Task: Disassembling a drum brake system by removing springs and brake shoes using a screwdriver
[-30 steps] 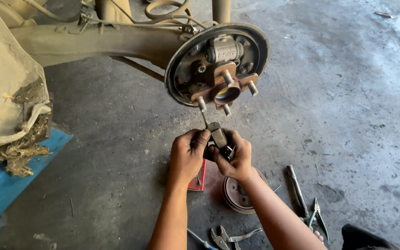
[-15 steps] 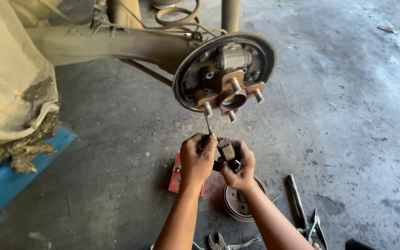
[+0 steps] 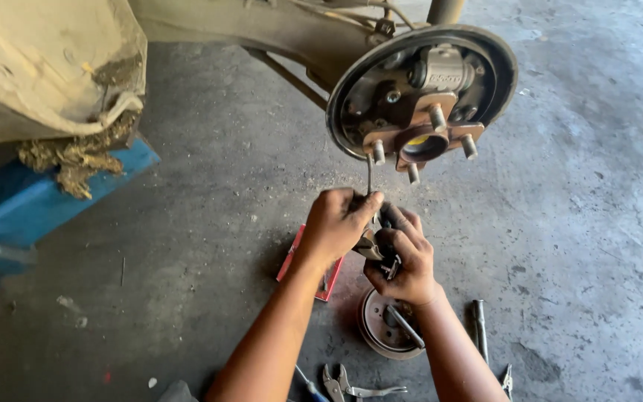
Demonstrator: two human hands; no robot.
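Hands meet just below the round dark brake backing plate (image 3: 351, 112) with its rusty studded hub. My left hand (image 3: 336, 227) and right hand (image 3: 403, 257) both have fingers clamped on a small dark metal brake part (image 3: 378, 246) — a thin steel rod (image 3: 369, 173) rises from it. On the grey concrete floor (image 3: 574, 223) beneath lie a round metal drum (image 3: 378, 327), a flat red tray (image 3: 292, 257) and steel pliers (image 3: 347, 387).

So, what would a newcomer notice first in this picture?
First the round brake plate with its hub and studs, top centre. Just below it, the left hand and right hand work together on a small metal part. Pliers lie on the concrete floor at the bottom edge.
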